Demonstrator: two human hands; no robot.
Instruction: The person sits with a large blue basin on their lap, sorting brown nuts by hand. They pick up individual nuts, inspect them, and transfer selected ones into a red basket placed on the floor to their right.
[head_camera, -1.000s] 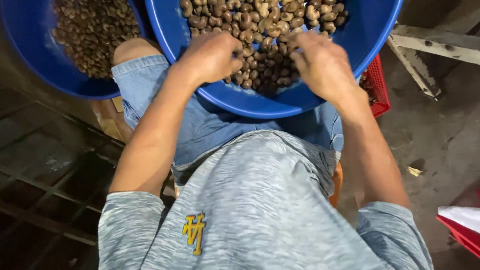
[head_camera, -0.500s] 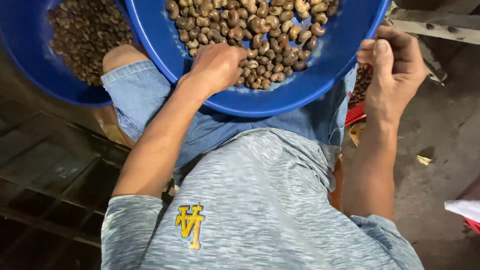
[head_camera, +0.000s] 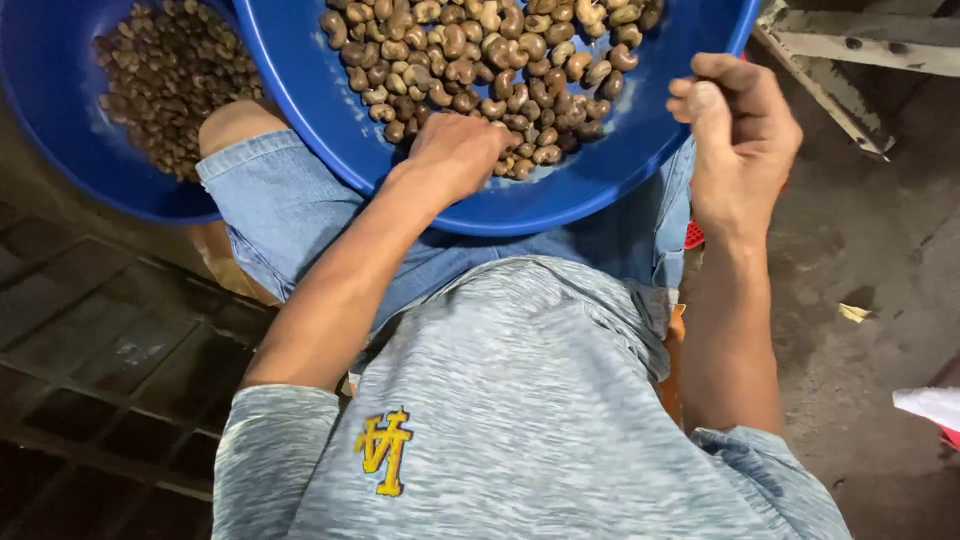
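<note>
A large blue basin (head_camera: 560, 215) rests on my lap, holding a heap of pale brown kidney-shaped nuts (head_camera: 480, 50). My left hand (head_camera: 460, 150) lies palm down on the near edge of that heap, with its fingertips buried among the nuts and hidden. My right hand (head_camera: 740, 130) is outside the basin, just past its right rim, raised with its fingers curled into a fist. Whatever is inside the fist is hidden.
A second blue basin (head_camera: 60, 150) of darker nuts (head_camera: 170, 80) sits at the upper left by my knee. A red basket (head_camera: 693, 235) peeks out under the right rim. A grey wooden frame (head_camera: 860, 45) stands top right, and a dark metal grate (head_camera: 100, 370) lies at the left.
My right hand has come out of the basin and moved right, past the rim, closing into a fist. My left hand has stayed on the nuts.
</note>
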